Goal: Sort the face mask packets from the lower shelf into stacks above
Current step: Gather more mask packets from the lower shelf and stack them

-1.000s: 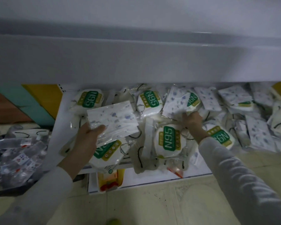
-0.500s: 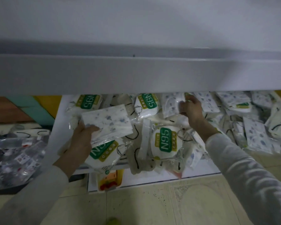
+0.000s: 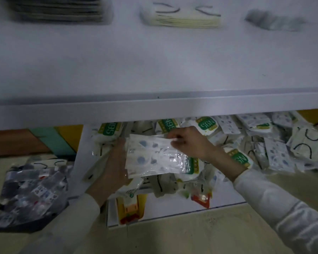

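Here the left hand (image 3: 116, 162) cradles the patterned packets (image 3: 154, 158) from beneath while the right hand (image 3: 187, 142) pinches their far right corner, long axis running left-right, with the upper shelf (image 3: 154, 70) stacks lying directly beyond.

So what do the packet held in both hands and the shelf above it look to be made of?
Blue-spotted packet: clear glossy plastic film, judging by the bright glare and crinkles; the mask inside looks like soft white printed fabric. Upper shelf: smooth, matte white, with a folded front lip, probably painted metal, though laminate board can't be ruled out.
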A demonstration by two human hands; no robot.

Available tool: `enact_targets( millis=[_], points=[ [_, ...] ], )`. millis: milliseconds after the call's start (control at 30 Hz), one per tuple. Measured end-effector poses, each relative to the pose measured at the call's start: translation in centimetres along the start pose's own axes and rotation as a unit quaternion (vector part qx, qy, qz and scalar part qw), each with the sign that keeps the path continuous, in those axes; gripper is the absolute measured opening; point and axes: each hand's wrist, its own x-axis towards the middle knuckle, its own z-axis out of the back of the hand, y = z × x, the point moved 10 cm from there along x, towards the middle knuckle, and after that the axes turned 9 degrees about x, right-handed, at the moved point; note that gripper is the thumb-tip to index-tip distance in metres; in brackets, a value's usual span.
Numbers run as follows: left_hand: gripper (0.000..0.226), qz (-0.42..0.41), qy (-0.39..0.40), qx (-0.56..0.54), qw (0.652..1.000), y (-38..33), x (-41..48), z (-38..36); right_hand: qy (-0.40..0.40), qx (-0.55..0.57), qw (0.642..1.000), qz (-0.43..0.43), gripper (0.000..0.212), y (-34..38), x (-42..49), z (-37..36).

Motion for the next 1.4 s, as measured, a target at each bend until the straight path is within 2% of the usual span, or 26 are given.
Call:
enact_targets(
  millis=[100, 133, 200, 267, 300, 367, 433, 500, 567, 633, 733, 833, 900, 1000, 1067, 1167, 1233, 1400],
  points=[
    [0.051, -0.036, 0.022, 0.114, 0.993, -1.0, -2.7, 0.1, -0.019, -0.020, 0.999, 0.042, 0.023, 2.8, -1.2, 0.2],
    [0.053, -0.042, 0.021, 0.138, 0.989, -1.5, -3.9, 0.4, -0.039, -0.019, 0.998, 0.042, 0.029, 3.5, -1.8, 0.7],
    [0.057, -0.062, 0.024, 0.177, 0.982, -3.0, -6.6, 0.5, -0.074, 0.012, 0.997, -0.009, 0.056, 4.4, -3.7, 2.4],
    [0.078, -0.106, 0.045, 0.210, 0.971, -5.3, -10.1, 0.0, -0.075, 0.133, 0.985, -0.081, 0.075, 5.3, -6.7, 3.7],
    [0.084, -0.129, 0.054, 0.222, 0.965, -6.6, -11.7, -0.5, -0.063, 0.212, 0.971, -0.095, 0.074, 6.4, -8.2, 4.3],
    [0.075, -0.187, 0.098, 0.241, 0.947, -9.8, -16.0, -3.1, -0.034, 0.329, 0.942, -0.059, 0.058, 9.8, -10.8, 6.0],
    [0.056, -0.248, 0.115, 0.258, 0.927, -13.8, -19.4, -5.7, -0.040, 0.356, 0.933, 0.020, 0.038, 13.9, -12.3, 9.9],
    [0.039, -0.314, 0.076, 0.254, 0.912, -18.3, -21.4, -7.1, -0.076, 0.402, 0.910, 0.071, 0.033, 16.4, -12.3, 14.2],
    [0.045, -0.377, 0.023, 0.271, 0.885, -22.2, -22.3, -8.2, -0.119, 0.449, 0.882, 0.080, 0.035, 17.4, -10.8, 17.6],
    [0.038, -0.416, -0.026, 0.311, 0.854, -25.4, -22.3, -9.4, -0.168, 0.459, 0.868, 0.081, 0.028, 17.6, -8.8, 20.3],
    [0.034, -0.427, -0.059, 0.347, 0.833, -28.0, -20.5, -10.0, -0.217, 0.430, 0.874, 0.072, 0.013, 17.3, -6.0, 22.1],
    [0.042, -0.383, -0.092, 0.325, 0.860, -28.0, -17.3, -7.6, -0.216, 0.401, 0.890, 0.002, 0.021, 14.9, -3.6, 19.8],
    [0.043, -0.354, -0.095, 0.317, 0.875, -27.0, -15.7, -6.7, -0.200, 0.392, 0.897, -0.044, 0.017, 13.2, -2.7, 17.6],
    [0.030, -0.345, -0.108, 0.305, 0.881, -26.5, -14.4, -6.4, -0.200, 0.390, 0.897, -0.055, 0.017, 12.8, -2.1, 16.9],
    [0.022, -0.344, -0.111, 0.297, 0.884, -26.5, -14.0, -6.7, -0.196, 0.348, 0.915, -0.059, 0.016, 13.0, -1.9, 17.2],
    [0.016, -0.359, -0.111, 0.337, 0.863, -26.8, -13.8, -8.2, -0.190, 0.247, 0.947, -0.075, 0.003, 12.6, -2.3, 18.0],
    [0.015, -0.376, -0.107, 0.362, 0.846, -27.3, -14.0, -9.7, -0.203, 0.199, 0.956, -0.071, 0.013, 12.2, -2.9, 19.4],
    [0.008, -0.406, -0.078, 0.412, 0.812, -28.7, -13.3, -16.1, -0.298, 0.135, 0.942, -0.075, 0.026, 9.7, -6.7, 25.1]
  ],
)
